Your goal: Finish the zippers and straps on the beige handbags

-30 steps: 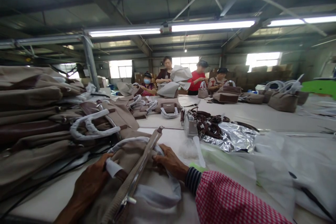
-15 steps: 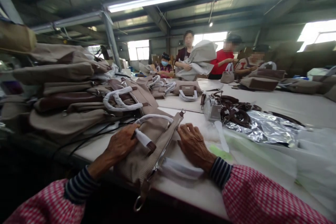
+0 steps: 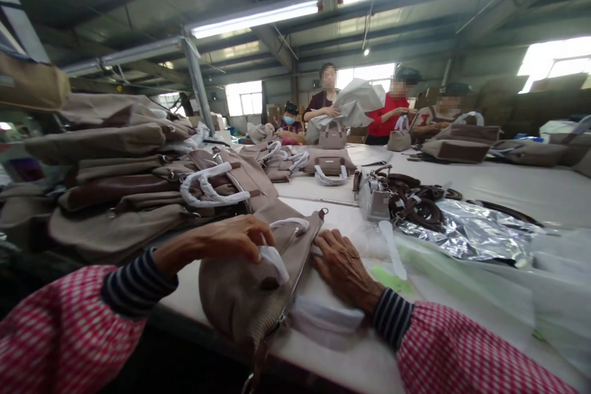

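Left hand (image 3: 231, 237): reaches in from a red-checked sleeve over a striped cuff, fingertips closed on the white-wrapped handle (image 3: 273, 257) of a beige handbag (image 3: 244, 301).
Right hand (image 3: 344, 265): released, lying palm down with fingers spread, the fingertips touching the handbag's right edge and the heel resting on the worktop (image 3: 517, 194).
Beige handbag: lies on its side at the near edge of the worktop, between the two hands, its zip edge running away from the camera and its near end hanging over the edge.
White-wrapped handle: folded down onto the middle of the bag's upper face, under the left hand's fingers; a second wrapped loop shows at the bag's far end.
Tissue sheet (image 3: 325, 320): white, crumpled, tucked under the handbag's right side, just below the right wrist.
Bag stack (image 3: 115, 178): beige and brown bags piled flat to the left of the handbag, one on top showing white-wrapped handles.
Foil sheet (image 3: 466, 231): silver and creased, spread to the right beyond the right hand.
Brown straps (image 3: 415, 197): a loose tangle lying partly on the foil sheet, beside a small silvery box (image 3: 373, 197).
Green slip (image 3: 388, 277): flat on the worktop, just right of the right hand.
Co-workers (image 3: 388, 114): several people at the far end of the worktop, one holding a pale cloth bag, more handbags set out before them.
Tube lights (image 3: 258, 15): lit, hung from the metal roof above.
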